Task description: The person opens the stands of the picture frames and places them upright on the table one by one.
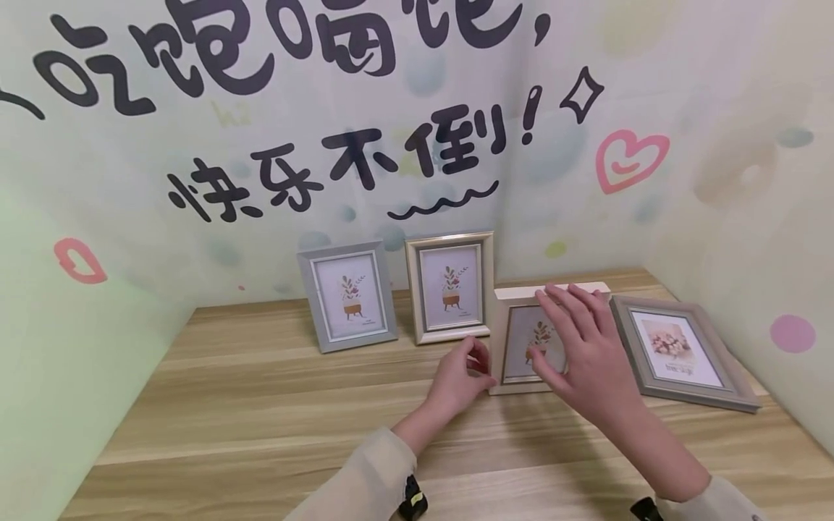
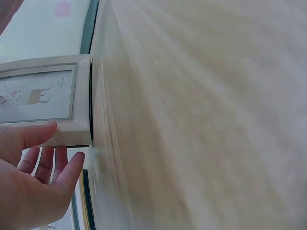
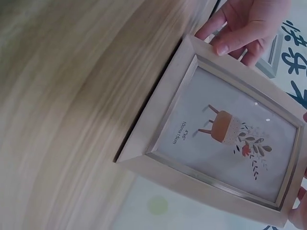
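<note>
A cream photo frame (image 1: 498,340) with a potted-plant picture stands upright at the right of the centre. My left hand (image 1: 459,376) pinches its lower left edge; in the left wrist view the thumb (image 2: 38,134) lies on the front border, with the fingers at the side. My right hand (image 1: 589,354) reaches over the same frame, fairly straight fingers resting at its top edge. Part of the picture is hidden behind that hand in the head view. In the right wrist view, the frame's front (image 3: 216,139) shows almost whole, with fingertips (image 3: 298,213) at its top corner.
On the wooden table (image 1: 260,420), a grey-blue frame (image 1: 313,297) and a gold-rimmed frame (image 1: 417,333) stand to the left. A grey-brown frame (image 1: 730,362) leans back at the right. A printed wall (image 1: 260,253) closes off the back, with side walls left and right.
</note>
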Tool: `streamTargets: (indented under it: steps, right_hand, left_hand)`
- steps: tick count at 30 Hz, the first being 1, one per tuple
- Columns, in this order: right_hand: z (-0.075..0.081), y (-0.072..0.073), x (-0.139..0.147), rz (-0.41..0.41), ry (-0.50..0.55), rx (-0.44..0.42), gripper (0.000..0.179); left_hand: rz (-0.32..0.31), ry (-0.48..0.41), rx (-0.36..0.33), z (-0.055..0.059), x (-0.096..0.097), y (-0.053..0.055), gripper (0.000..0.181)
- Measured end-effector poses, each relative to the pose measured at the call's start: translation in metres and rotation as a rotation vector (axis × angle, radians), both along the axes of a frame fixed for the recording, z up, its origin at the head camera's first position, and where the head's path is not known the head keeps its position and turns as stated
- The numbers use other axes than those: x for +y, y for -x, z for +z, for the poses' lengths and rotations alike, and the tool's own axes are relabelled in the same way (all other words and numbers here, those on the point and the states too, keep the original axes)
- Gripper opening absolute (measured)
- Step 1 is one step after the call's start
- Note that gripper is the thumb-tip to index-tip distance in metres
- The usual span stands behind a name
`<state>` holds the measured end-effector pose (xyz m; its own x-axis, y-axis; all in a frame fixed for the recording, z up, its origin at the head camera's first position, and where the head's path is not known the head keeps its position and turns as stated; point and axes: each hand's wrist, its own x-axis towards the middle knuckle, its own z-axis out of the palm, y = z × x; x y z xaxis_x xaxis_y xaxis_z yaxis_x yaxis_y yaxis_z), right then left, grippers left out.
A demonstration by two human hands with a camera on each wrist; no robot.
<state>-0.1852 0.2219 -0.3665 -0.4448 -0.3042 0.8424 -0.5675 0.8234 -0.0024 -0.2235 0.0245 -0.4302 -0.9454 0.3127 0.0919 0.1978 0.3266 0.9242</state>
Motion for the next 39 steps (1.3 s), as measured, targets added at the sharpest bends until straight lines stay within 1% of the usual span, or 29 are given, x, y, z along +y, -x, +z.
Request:
streamTargets:
  steps: [4, 7, 11, 17, 20, 23, 27, 31, 35, 39]
  right_hand:
    - [0.0, -0.001, 0.0, -0.007, -0.008, 0.006, 0.059]
    - [0.001, -0.002, 0.001, 0.003, -0.001, 0.003, 0.059]
    - [0.0, -0.004, 0.004, 0.027, 0.018, 0.007, 0.063]
    - [-0.002, -0.009, 0.006, 0.056, 0.046, 0.016, 0.069]
    - [-0.002, -0.011, 0.007, 0.074, 0.061, 0.025, 0.07]
    - [-0.002, -0.015, 0.008, 0.098, 0.077, 0.047, 0.073]
    - [0.0, -0.019, 0.008, 0.134, 0.1, 0.082, 0.076]
    - [0.003, -0.022, 0.006, 0.176, 0.126, 0.103, 0.077]
    - [0.005, -0.025, 0.006, 0.194, 0.145, 0.099, 0.079]
    - [0.007, -0.027, 0.009, 0.188, 0.157, 0.083, 0.082]
  left_hand:
    - [-0.017, 0.031, 0.021, 0.001, 0.001, -0.005, 0.031]
    - [-0.047, 0.067, 0.028, 0.003, 0.001, -0.009, 0.031]
    - [-0.083, 0.116, 0.012, 0.007, -0.001, -0.015, 0.03]
    - [-0.141, 0.188, 0.011, 0.013, -0.003, -0.018, 0.031]
    - [-0.171, 0.218, 0.01, 0.018, -0.006, -0.019, 0.031]
    - [-0.19, 0.241, 0.007, 0.022, -0.008, -0.019, 0.031]
    - [-0.194, 0.234, 0.01, 0.024, -0.008, -0.018, 0.029]
    - [-0.208, 0.226, 0.048, 0.025, -0.005, -0.016, 0.025]
    - [-0.262, 0.195, 0.093, 0.028, 0.0, -0.015, 0.025]
    - [-0.321, 0.161, 0.124, 0.032, 0.006, -0.016, 0.032]
